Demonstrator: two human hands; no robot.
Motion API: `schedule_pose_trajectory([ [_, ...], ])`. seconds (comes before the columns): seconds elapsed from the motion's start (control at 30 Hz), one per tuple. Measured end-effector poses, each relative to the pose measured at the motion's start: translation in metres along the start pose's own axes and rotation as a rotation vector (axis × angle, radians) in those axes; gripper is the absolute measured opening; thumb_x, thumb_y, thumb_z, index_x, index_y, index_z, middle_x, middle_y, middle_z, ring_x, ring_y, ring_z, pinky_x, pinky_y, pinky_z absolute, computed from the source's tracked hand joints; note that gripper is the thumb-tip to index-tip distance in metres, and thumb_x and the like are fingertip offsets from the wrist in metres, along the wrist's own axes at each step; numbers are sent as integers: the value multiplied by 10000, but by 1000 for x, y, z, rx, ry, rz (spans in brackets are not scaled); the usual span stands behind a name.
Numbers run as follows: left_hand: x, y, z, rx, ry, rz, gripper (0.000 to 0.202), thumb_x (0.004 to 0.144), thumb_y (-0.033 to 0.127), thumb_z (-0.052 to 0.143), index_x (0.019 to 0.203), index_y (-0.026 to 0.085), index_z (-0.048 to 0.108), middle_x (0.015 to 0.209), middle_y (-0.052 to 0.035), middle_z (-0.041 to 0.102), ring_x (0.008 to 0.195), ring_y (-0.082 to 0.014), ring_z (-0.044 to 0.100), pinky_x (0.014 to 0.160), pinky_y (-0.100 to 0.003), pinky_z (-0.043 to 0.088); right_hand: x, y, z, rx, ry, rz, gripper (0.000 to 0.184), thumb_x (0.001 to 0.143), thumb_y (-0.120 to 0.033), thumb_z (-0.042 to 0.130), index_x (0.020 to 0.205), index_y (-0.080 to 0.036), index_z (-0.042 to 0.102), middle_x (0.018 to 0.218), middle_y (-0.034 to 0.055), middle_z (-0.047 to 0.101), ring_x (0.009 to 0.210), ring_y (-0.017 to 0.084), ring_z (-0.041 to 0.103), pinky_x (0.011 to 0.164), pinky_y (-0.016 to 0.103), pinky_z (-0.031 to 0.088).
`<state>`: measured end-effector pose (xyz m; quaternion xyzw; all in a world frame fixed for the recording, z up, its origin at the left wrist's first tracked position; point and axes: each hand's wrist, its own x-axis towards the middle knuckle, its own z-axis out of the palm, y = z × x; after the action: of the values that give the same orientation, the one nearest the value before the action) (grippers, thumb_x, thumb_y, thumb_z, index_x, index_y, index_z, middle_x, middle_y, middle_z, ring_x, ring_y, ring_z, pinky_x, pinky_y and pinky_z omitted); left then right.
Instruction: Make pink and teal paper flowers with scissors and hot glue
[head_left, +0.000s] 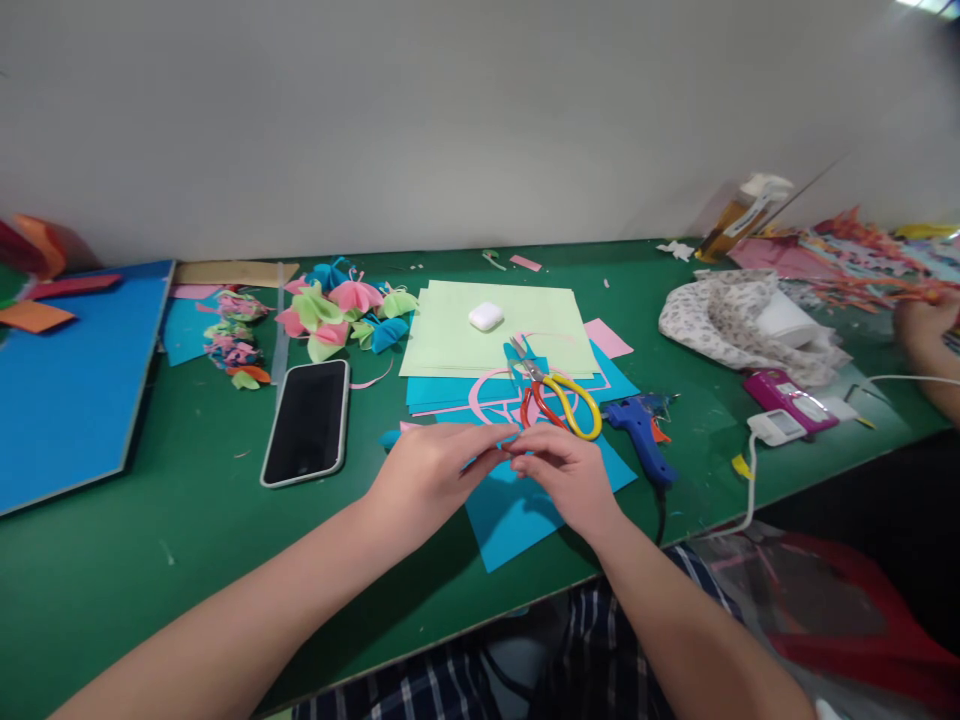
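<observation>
My left hand (431,475) and my right hand (564,475) meet fingertip to fingertip over a blue paper sheet (517,510) near the table's front edge. Both pinch a small piece of pink paper (510,447) between them; its shape is mostly hidden by the fingers. Just beyond the hands lie scissors with red and yellow handles (559,400) on pink cut-outs and more blue paper. A blue glue gun (643,432) lies to the right of my right hand.
A black phone (307,422) lies left of the hands. Pale green sheets (495,335) carry a white earbud case (486,317). Folded paper flowers (337,310) sit at the back left, a blue board (67,380) at far left. Another person's hand (926,325) works at far right.
</observation>
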<state>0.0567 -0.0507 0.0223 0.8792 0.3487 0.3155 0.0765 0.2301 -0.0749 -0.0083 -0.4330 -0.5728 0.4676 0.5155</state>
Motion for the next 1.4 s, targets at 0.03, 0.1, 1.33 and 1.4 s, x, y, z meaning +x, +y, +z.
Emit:
schedule_pose_trajectory([
  [0.03,0,0,0,1,-4,-2,208,900,265,460,958,207,651,788,16,718,625,-109,661,504,-179,437,0,0,0,-30,7,-22,77,708,-206,692,733,-269,728,757,3,685,683,137,623,547,240,515],
  [0.1,0,1,0,0,-7,-2,213,902,262,452,946,205,653,788,14,719,630,-111,664,505,-179,439,0,0,1,-75,23,-50,68,728,-219,678,735,-266,726,748,6,687,696,147,630,562,253,515],
  [1.33,2,4,-3,-309,-130,-237,100,821,196,577,824,212,676,742,47,693,610,-74,598,542,-154,427,0,-5,1,-84,111,-39,47,704,-203,695,720,-241,716,729,8,656,654,136,611,525,240,501],
  [1.4,2,4,-3,-306,-126,-233,99,820,192,577,818,209,675,734,48,691,604,-72,594,539,-153,423,0,-5,2,-81,109,-34,37,693,-212,705,718,-236,714,730,10,654,649,138,611,523,245,506],
])
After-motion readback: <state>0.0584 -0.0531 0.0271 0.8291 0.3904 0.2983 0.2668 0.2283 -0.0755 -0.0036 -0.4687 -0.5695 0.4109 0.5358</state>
